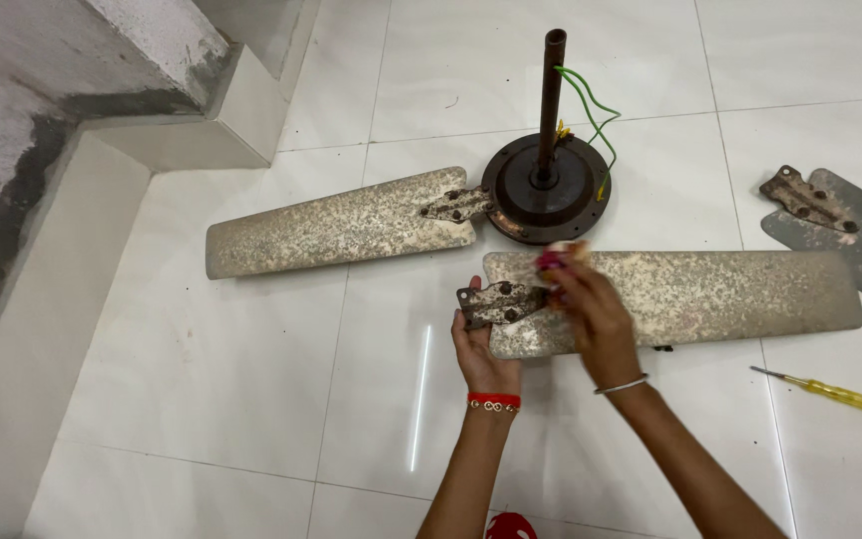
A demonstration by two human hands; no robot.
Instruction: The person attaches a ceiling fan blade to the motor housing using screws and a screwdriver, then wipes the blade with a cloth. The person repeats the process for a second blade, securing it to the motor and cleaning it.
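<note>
No packages, labels, signs or screens

Nothing of that kind shows in the head view: no box, wrapper, sticker, sign or display appears anywhere on the white tiled floor or by the grey wall
</note>
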